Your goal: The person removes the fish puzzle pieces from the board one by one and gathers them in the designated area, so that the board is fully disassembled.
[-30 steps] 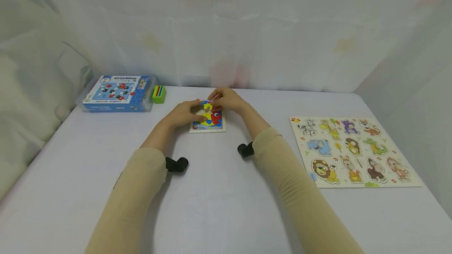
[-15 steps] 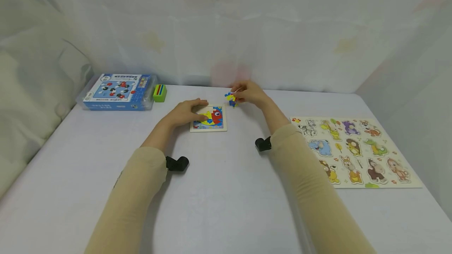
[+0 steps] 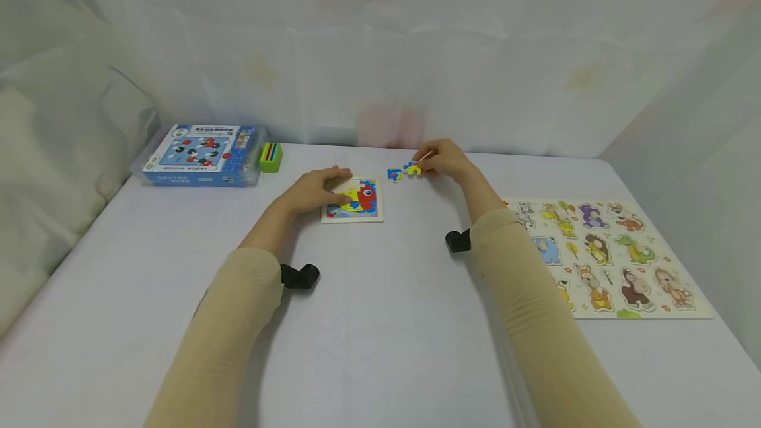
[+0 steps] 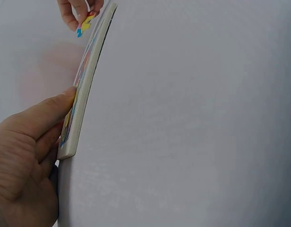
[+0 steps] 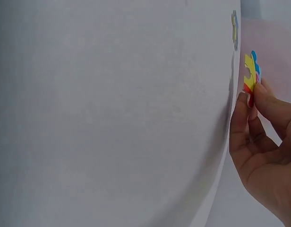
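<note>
A small square jigsaw puzzle [image 3: 367, 198] with a red and yellow fish lies at the middle of the table. My left hand [image 3: 309, 190] holds it by its left side, thumb over the face; in the left wrist view the thumb [image 4: 51, 109] is on top and the fingers are at the edge. Further right, my right hand [image 3: 444, 161] pinches a yellow, blue and red jigsaw piece [image 5: 250, 71] between thumb and fingertips. A second piece [image 3: 394, 175], blue and yellow, lies on the table between the puzzle and that hand. Part of the puzzle's upper area shows bare pale backing.
A clear plastic case with a blue molecule-model label [image 3: 202, 154] stands at the back left, beside a small green block [image 3: 270, 157] with coloured stripes. At the right lies a large animal peg-style board [image 3: 618, 263], partly behind the right sleeve. A white curtain [image 3: 505, 51] hangs behind the table.
My right hand has moved right from the puzzle, carrying pieces off it. One piece now lies on the table and another is in the fingers. The left hand has stayed on the puzzle.
</note>
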Motion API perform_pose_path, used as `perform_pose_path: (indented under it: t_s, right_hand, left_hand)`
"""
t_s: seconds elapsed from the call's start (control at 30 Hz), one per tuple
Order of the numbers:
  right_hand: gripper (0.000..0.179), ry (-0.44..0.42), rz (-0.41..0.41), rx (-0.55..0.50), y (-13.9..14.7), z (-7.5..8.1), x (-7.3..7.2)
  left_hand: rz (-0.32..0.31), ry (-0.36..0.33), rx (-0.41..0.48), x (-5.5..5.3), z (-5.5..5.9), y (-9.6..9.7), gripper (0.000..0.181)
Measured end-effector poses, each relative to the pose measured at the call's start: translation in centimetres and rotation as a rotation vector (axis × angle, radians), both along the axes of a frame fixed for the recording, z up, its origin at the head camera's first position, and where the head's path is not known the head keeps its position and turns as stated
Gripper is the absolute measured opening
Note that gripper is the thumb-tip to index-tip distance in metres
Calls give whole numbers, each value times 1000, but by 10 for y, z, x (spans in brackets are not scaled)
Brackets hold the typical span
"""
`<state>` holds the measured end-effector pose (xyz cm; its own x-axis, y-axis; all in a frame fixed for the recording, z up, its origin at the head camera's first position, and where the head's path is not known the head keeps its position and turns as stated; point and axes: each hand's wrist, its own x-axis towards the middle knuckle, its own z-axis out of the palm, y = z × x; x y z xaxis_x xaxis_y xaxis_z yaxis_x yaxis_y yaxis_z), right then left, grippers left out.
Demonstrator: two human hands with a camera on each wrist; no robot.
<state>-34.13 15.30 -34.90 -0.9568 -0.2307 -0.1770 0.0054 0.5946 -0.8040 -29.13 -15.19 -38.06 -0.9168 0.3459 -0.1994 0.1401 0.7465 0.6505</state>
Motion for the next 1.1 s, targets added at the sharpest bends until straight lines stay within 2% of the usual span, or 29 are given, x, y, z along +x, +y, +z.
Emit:
perform_pose_path:
  t_s: [0.27,0.7,1.1]
  right_hand:
    - [23,-3,-20,-2,3,-3,2]
    - [24,30,-34,129,-1,-1,5]
    - [23,28,-27,163,-3,1,6]
  left_hand:
    - [0,-4,6,1,1,1,65]
    - [-5,3,13,3,1,1,63]
    - [-1,1,2,2,1,1,64]
